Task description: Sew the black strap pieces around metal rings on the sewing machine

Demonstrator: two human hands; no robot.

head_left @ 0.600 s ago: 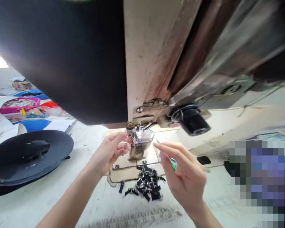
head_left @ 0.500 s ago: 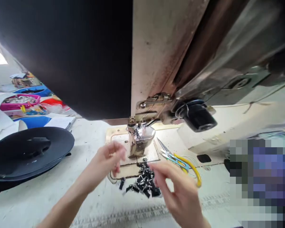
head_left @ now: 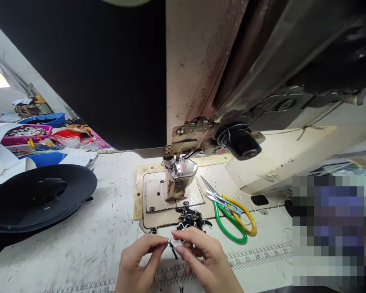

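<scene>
Your left hand (head_left: pixel 139 259) pinches a black strip (head_left: pixel 174 252) by its far end; grip steadily. Your right hand's (head_left: pixel 206 255) thumb and forefinger stand parted, just beside it.

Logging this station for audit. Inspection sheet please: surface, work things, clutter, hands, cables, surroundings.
Surface: white table, scuffed; ruler marks along the front.
Work things: black piece in hand; pile of black pieces by the sewing machine.
Clutter: scissors right of the pile; black dish at left.
Hands: left hand pinches the black piece; right hand close by, contact unclear.
Cables: thin cord at the machine's right.
Surroundings: pink basket and blue tray, left rear.
</scene>
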